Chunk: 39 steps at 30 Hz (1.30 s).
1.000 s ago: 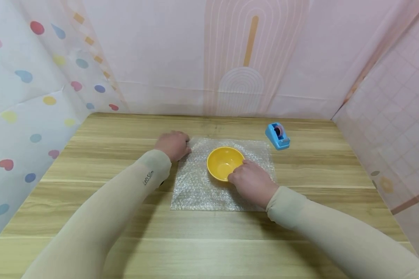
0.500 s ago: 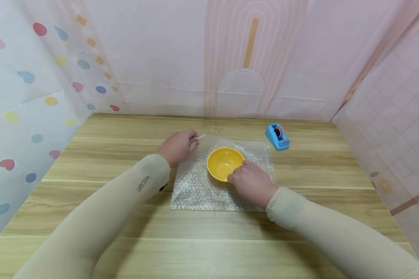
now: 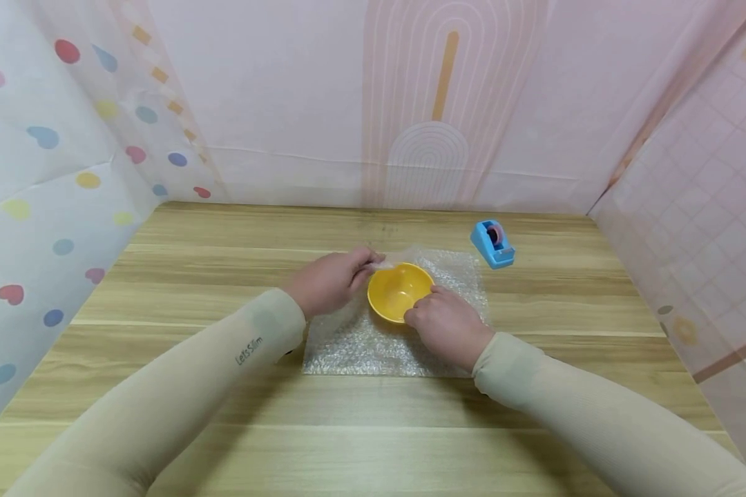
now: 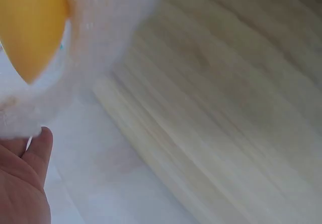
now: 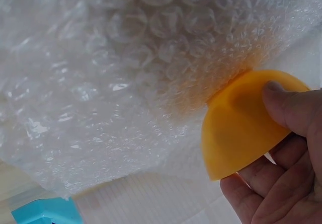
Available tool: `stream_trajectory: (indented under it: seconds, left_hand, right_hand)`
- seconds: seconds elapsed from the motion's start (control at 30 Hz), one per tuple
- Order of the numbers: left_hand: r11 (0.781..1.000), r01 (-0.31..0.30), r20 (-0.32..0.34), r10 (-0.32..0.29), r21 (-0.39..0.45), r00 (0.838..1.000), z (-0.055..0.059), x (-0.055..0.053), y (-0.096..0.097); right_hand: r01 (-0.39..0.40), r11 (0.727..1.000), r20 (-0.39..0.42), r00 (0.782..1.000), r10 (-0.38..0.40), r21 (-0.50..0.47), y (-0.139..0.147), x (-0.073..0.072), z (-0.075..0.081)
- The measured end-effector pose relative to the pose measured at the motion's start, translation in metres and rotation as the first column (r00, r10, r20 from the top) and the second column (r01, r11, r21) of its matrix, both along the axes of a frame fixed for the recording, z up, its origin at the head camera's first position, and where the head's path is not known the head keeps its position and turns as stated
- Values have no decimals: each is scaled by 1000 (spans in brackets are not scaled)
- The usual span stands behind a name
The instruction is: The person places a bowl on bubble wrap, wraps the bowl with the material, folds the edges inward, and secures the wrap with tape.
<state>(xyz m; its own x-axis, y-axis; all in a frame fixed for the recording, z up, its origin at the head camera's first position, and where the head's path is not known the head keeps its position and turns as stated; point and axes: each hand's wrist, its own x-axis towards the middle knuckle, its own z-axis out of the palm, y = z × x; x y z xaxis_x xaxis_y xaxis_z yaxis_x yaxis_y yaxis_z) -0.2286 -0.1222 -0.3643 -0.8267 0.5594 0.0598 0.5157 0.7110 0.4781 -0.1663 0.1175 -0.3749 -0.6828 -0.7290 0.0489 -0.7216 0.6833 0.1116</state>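
Beige sleeves (image 3: 572, 400), the left one printed with dark lettering (image 3: 249, 351), reach in from the near side over a wood-grain table (image 3: 373, 449). Beyond the bare near strip lies a sheet of clear bubble wrap (image 3: 348, 355), its near edge flat on the wood. On the right, the person's right hand (image 3: 450, 328) grips a yellow bowl (image 3: 388, 297) by its near right rim; in the right wrist view the thumb presses the outer wall while the other fingers hold at the rim. The bowl stands upright near the middle of the sheet. To its left, the left hand (image 3: 329, 283) pinches the far left part of the wrap, lifted off the table up to the bowl's far left rim. Farther back on the right, just beyond the sheet, sits a blue tape dispenser (image 3: 502, 257) with a pink roll (image 3: 498, 235). Behind the table hangs a pale backdrop (image 3: 286, 90) with an arch pattern; coloured dots and hearts mark the left side, a grid the right.
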Motion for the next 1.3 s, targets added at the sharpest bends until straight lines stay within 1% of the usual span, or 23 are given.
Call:
stream_trajectory:
  seconds: [0.17,0.3,0.43,0.53,0.67,0.77,0.9,1.0,1.1,1.2,1.3]
  left_hand:
    - [997,65,-65,-67,-37,996,-2,11,7]
    - [992,103,-104,-109,-67,989,-5,16,11]
    - [988,123,-104,-133,-95,986,-10,19,14]
    - [983,135,-84,-146,-123,986,-13,22,16]
    - [969,169,-65,-183,-179,981,-15,25,17]
    - [950,209,-63,-229,-233,971,-15,28,16]
    - [912,259,-74,-296,-318,952,-16,31,14]
    - [881,272,-90,-330,-388,940,-17,33,14]
    - [850,271,-111,-355,-452,928,-18,34,14]
    - [834,265,-141,-373,-485,917,-18,35,15]
    - [831,262,-153,-378,-491,913,-17,35,16]
  right_hand:
    - [-9,1000,-26,1000,9,-10,0,1,0]
    - [-15,1000,-37,999,15,-10,1,1,-1]
    - [-9,1000,-25,1000,9,2,0,1,-1]
    - [-3,1000,-15,1000,3,3,0,1,-2]
    - [1,1000,-15,1000,-1,-5,0,1,-2]
    - [1,1000,-16,1000,-1,-16,1,1,-2]
    - [1,1000,-8,1000,-2,-25,2,1,-2]
    - [13,999,15,1000,-12,-31,4,1,-3]
    - [29,998,48,998,-27,-55,6,1,-4]
    - [52,993,94,995,-42,-105,9,2,-4]
    - [79,981,140,989,-54,-177,14,3,-3]
